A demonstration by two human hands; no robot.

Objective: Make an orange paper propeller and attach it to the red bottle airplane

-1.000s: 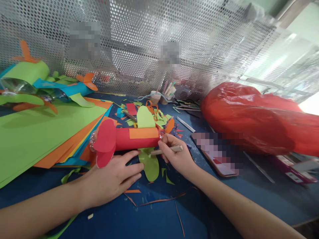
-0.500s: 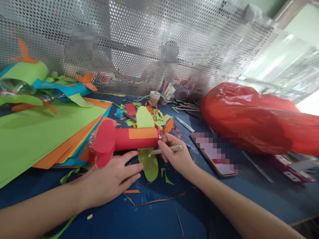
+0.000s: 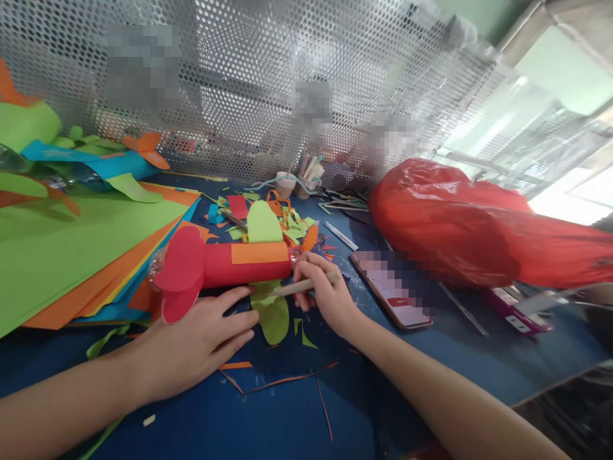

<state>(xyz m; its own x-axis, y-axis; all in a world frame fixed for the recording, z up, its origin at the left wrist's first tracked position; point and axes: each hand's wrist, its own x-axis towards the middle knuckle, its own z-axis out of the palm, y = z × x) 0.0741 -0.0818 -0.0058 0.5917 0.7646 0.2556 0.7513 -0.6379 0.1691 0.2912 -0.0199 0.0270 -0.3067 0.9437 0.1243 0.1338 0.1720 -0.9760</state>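
A paper-covered plastic bottle (image 3: 220,265) made up like a plane lies on its side, wrapped in red with an orange strip on top. Its red paper tail pieces (image 3: 184,262) stand at the left end, and a green wing (image 3: 265,222) sticks out on the far side. My right hand (image 3: 330,294) grips a pale marker (image 3: 301,285), its tip at the near green wing (image 3: 274,319). Flat and with fingers apart, my left hand (image 3: 201,338) rests beside the bottle, fingertips at that wing's left edge.
Coloured paper sheets (image 3: 96,255) and other paper-covered bottles (image 3: 115,169) lie left. Paper scraps (image 3: 292,223) and cups of markers (image 3: 306,185) are behind. A phone (image 3: 390,291) and a red plastic bag (image 3: 445,223) lie right, before a perforated metal screen (image 3: 249,89).
The whole view has shifted, so things appear further left. The marker is tilted a little differently in my right hand, its tip still at the near wing. My left hand stays flat.
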